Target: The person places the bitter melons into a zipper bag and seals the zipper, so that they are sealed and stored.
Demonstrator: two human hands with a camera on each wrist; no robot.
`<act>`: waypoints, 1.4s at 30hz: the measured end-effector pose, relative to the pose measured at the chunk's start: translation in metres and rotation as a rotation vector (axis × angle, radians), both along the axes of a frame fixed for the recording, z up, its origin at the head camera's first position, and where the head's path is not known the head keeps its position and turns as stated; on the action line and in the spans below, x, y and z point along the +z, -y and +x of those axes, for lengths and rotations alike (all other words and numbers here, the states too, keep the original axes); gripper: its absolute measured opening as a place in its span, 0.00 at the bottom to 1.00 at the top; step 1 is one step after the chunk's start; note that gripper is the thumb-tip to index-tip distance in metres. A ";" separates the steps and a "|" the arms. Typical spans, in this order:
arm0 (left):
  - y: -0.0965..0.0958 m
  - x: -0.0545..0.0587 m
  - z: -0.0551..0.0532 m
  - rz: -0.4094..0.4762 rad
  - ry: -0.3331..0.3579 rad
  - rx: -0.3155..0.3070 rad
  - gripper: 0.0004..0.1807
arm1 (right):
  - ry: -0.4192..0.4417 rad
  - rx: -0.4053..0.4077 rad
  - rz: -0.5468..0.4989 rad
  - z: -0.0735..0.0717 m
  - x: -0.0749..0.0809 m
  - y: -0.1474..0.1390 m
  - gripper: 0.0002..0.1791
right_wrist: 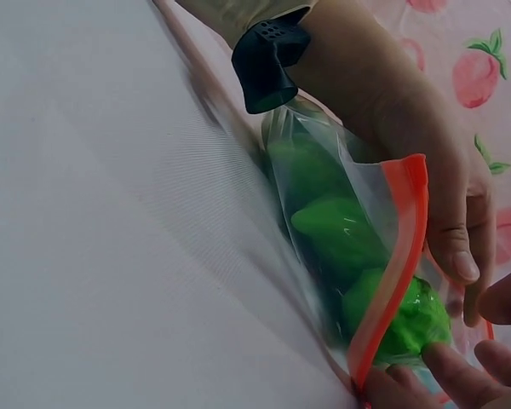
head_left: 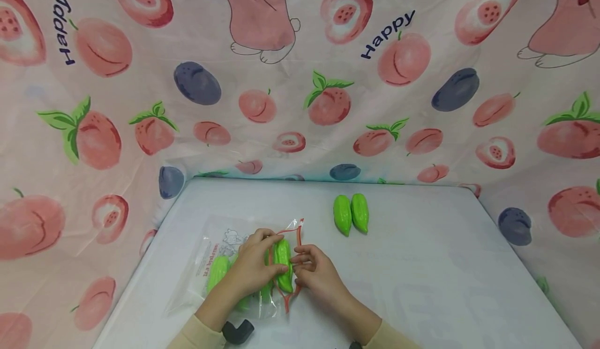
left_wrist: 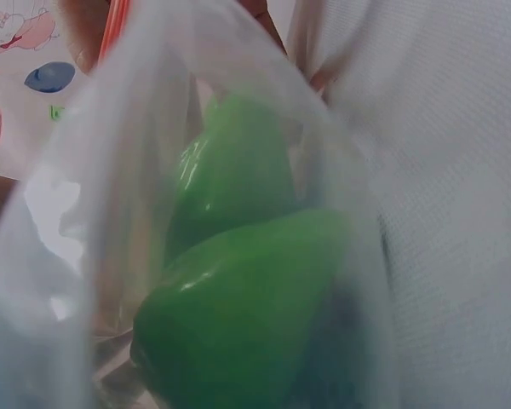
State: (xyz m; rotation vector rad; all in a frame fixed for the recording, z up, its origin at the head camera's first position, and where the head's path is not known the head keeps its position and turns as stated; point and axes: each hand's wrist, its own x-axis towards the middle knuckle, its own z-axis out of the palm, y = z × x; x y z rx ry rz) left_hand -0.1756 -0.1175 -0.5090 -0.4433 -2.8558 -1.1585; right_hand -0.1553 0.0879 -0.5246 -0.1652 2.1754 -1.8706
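A clear zip bag (head_left: 199, 276) with a red zip edge (right_wrist: 400, 273) lies on the table, holding several green ridged fruits (left_wrist: 238, 315) that look like plastic star fruit. At its gaping mouth sits one more green fruit (head_left: 283, 265). My left hand (head_left: 255, 263) lies over the bag and grips it by the mouth, thumb and fingertips beside that fruit. From the other side my right hand (head_left: 316, 271) reaches to the mouth, its extended fingertips (right_wrist: 447, 366) against the fruit's end. Part of the bag's contents is hidden beneath my left hand.
Two more green fruits (head_left: 351, 214) lie side by side farther back on the white table (head_left: 422, 265). A curtain (head_left: 300, 52) printed with peaches surrounds the table at the back and sides. A black curved piece (head_left: 238, 332) sits at my left wrist.
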 end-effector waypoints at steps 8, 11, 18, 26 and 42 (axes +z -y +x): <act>0.000 -0.002 -0.001 -0.009 0.007 0.006 0.40 | 0.058 0.011 -0.080 -0.002 -0.002 -0.001 0.29; 0.000 -0.002 -0.001 -0.016 0.006 0.007 0.40 | 0.069 0.019 -0.097 -0.003 -0.004 -0.002 0.30; 0.000 -0.002 -0.001 -0.032 0.006 0.013 0.40 | 0.082 0.041 -0.105 -0.003 -0.005 -0.001 0.32; 0.000 -0.003 -0.001 -0.033 0.010 0.002 0.40 | 0.067 0.075 -0.096 -0.001 -0.005 -0.002 0.34; 0.002 -0.001 0.000 -0.029 0.001 -0.006 0.39 | 0.022 0.151 -0.079 0.000 -0.010 0.000 0.31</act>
